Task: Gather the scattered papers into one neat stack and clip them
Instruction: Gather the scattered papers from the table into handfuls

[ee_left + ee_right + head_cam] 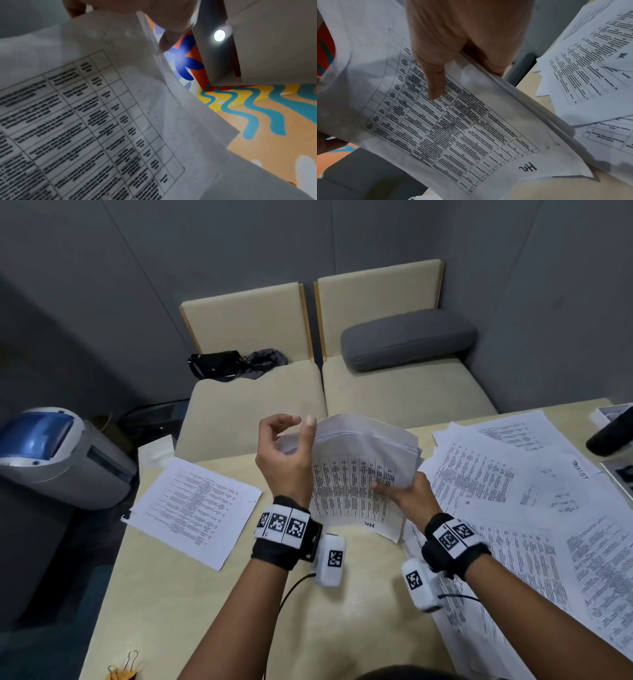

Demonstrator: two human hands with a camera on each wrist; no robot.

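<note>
A curled stack of printed papers (359,474) is held up over the table's far edge between both hands. My left hand (293,428) pinches its upper left edge, thumb against the front sheet. My right hand (394,484) grips the right edge, thumb on the printed table. The right wrist view shows that thumb (435,88) on the stack (453,128), which is marked "HH". The left wrist view shows the stack (102,121) close up with my thumb (171,31) at its edge. Loose sheets (513,491) lie spread at the right, and a single sheet (195,508) at the left. Binder clips (125,667) sit at the near left corner.
The beige table (205,611) has bare room in its near middle. Beyond it stand a cream sofa (394,392) with a grey cushion (407,340) and a black bag (219,364). A grey and blue machine (58,453) is at the left. A dark object (609,436) juts in at right.
</note>
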